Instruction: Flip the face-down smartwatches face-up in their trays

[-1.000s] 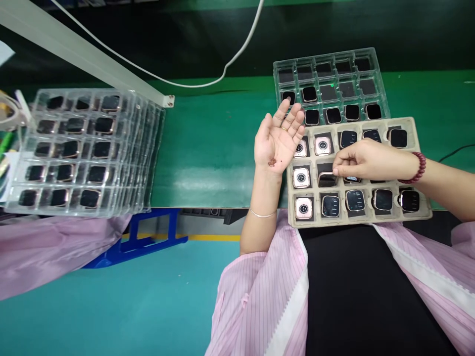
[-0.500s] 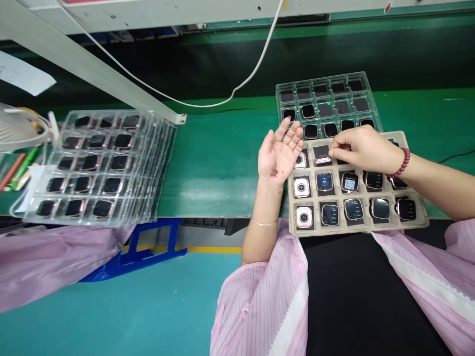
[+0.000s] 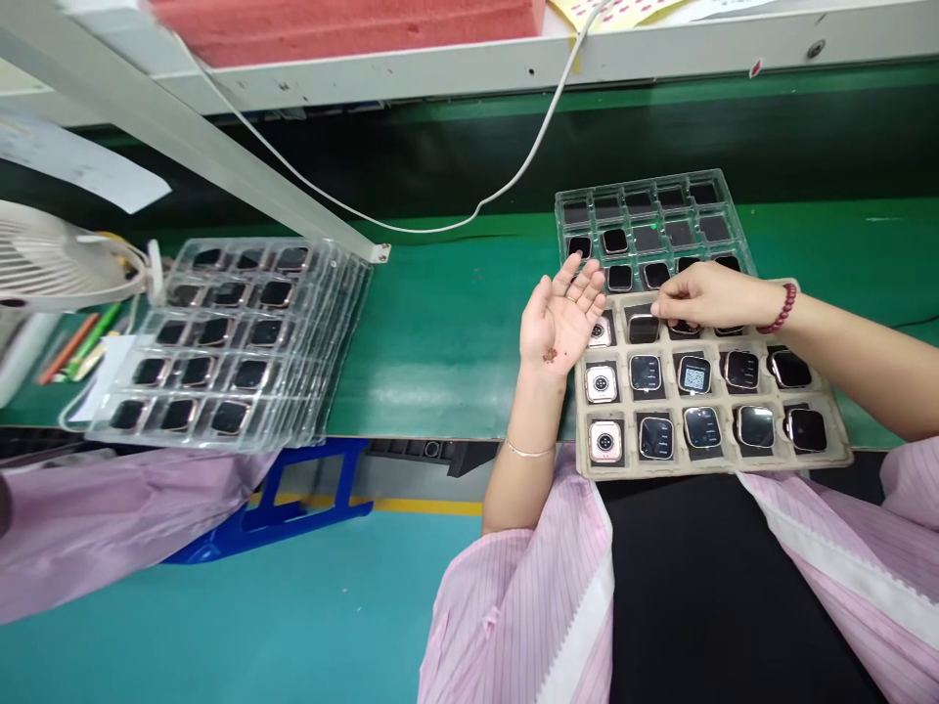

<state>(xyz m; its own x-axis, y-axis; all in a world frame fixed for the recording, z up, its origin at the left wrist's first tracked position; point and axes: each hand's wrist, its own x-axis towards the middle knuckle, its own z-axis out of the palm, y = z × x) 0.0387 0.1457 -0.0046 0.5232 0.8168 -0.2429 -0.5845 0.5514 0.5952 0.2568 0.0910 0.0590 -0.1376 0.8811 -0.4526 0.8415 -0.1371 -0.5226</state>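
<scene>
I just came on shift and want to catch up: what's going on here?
A person's right hand pinches the edge of a tilted watch in the back row of a beige tray. The left hand is palm up beside it, with small reddish-brown bits on it. Three watches along the tray's left side lie back up. A clear tray with more watches sits behind.

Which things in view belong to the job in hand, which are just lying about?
In the job, as I read it:
right hand, pinching a smartwatch
left hand, palm up, holding tiny reddish pieces
beige tray under that watch
probably the clear tray behind

Apparently just around:
desk fan
orange and green pens
white cable
</scene>
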